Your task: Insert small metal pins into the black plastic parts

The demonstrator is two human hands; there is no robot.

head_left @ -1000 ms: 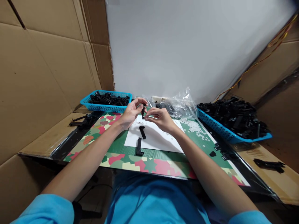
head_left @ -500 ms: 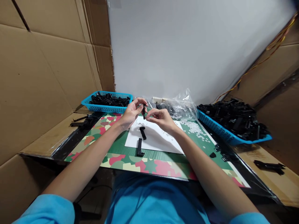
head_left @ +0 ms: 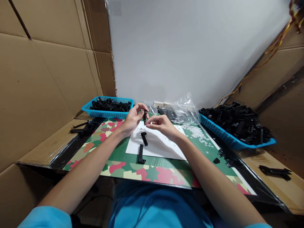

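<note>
My left hand (head_left: 133, 118) is raised above the table, its fingers closed on a small black plastic part (head_left: 144, 116) held upright. My right hand (head_left: 161, 125) is beside it, its fingertips pinched close to that part; what they hold is too small to make out. Under the hands lies a white sheet (head_left: 158, 145) with a short black part (head_left: 144, 138) on it. A longer black part (head_left: 141, 154) lies at the sheet's front edge. Small white pieces (head_left: 197, 133) are scattered to the right of the sheet.
A blue basket (head_left: 106, 109) of black parts stands at the back left, a fuller blue basket (head_left: 235, 131) at the right. Clear plastic bags (head_left: 180, 110) lie at the back. A camouflage mat (head_left: 152, 171) covers the table. Cardboard walls flank both sides; loose black parts (head_left: 275, 171) lie on the right.
The hands have stayed together at the same spot with only slight finger movement. The camera has tipped a little, so the scene sits slightly lower in view.
</note>
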